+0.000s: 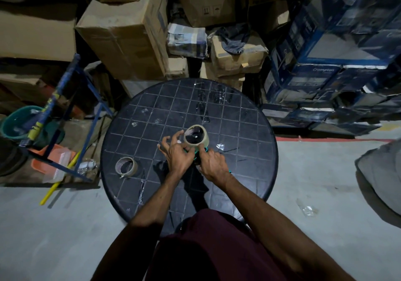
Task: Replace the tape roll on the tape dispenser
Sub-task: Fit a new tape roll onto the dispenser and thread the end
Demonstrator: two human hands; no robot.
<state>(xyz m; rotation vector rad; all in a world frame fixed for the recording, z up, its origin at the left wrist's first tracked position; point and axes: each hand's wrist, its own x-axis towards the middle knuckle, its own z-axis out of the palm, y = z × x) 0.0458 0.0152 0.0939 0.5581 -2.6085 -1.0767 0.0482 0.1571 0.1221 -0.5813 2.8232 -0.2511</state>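
A full beige tape roll (pixel 206 139) sits on the hub of a green and black tape dispenser (pixel 198 150) near the middle of the round black table (pixel 249 129). My right hand (pixel 212 164) grips the dispenser's body from the near side. Against the near left side of the roll is my left hand (pixel 176 153), thumb and forefinger pinched together at the roll's lower edge and the other fingers spread. What the pinch holds is too small to make out. A nearly empty cardboard tape core (pixel 126 166) lies flat on the table to the left.
Crumpled bits of clear tape (pixel 220 146) are stuck here and there on the tabletop. Stacked cardboard boxes (pixel 128 37) and blue cartons (pixel 325 74) crowd behind the table. A blue metal frame (pixel 65 98), a green bucket (pixel 19 122) and an orange tray (pixel 52 161) stand left.
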